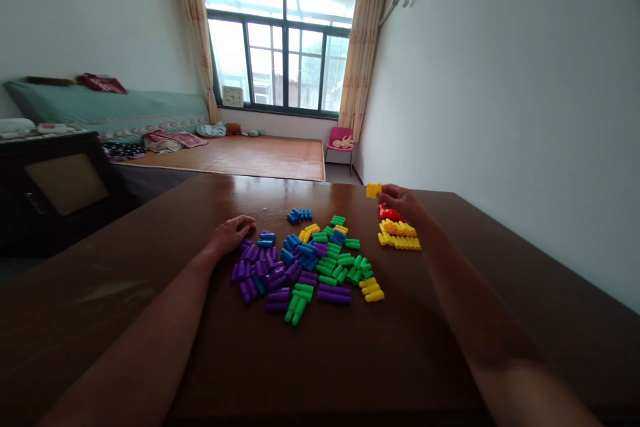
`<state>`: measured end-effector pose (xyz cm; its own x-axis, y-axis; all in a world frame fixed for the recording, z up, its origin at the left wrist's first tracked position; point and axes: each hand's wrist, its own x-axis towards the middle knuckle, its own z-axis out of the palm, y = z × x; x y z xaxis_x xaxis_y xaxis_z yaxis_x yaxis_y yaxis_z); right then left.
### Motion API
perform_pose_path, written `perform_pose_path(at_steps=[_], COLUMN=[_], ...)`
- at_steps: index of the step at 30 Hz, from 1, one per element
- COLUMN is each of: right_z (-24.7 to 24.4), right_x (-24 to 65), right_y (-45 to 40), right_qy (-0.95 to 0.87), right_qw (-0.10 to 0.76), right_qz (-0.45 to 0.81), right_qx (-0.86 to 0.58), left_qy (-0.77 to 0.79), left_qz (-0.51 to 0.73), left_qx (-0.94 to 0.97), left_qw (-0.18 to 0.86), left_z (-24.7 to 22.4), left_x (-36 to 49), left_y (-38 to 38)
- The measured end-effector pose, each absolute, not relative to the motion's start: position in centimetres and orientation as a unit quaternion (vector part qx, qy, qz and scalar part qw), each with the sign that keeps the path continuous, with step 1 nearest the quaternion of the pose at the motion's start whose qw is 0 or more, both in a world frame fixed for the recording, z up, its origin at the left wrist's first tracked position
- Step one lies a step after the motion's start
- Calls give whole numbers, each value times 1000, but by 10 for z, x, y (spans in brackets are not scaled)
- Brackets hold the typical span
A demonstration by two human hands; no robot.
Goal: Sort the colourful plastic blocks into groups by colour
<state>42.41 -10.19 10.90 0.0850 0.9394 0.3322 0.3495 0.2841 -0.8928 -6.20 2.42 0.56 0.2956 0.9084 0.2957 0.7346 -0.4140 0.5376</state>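
My right hand (pixel 401 201) is closed on a yellow plastic building piece (pixel 373 191), held up above the far right of the table. Just below it, a group of red pieces (pixel 391 213) and rows of yellow pieces (pixel 400 240) lie partly behind my forearm. My left hand (pixel 233 233) rests on the table with nothing in it, its fingers loosely stretched beside the purple pieces (pixel 255 261). Mixed in the middle pile are blue pieces (pixel 305 253) and green pieces (pixel 327 263). Three yellow tubes (pixel 371 289) lie at the pile's near right.
All this is on a dark brown table (pixel 320 367). Past its far edge stand a bed (pixel 260 153) with a mat and a pink chair (pixel 342 137) by the window. A dark cabinet (pixel 60 190) is at the left, and a white wall (pixel 500 80) runs along the right.
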Motion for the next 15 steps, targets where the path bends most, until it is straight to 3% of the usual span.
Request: perform_pose_path(at_steps=[8,12,15], right_z=[167,191,172], right_x=[315,350,413], right_y=[-74,-104,-136], right_qy=[-711,-690,-628], right_qw=[481,496,488], right_qz=[328,326,324], right_qx=[-394,-415,-513], left_qy=[503,507,517], left_qz=[307,299,293], left_qx=[788,789,786], left_qw=[176,176,169], left_z=[4,6,9], left_x=[-64,-63,-61], left_y=[25,24,22])
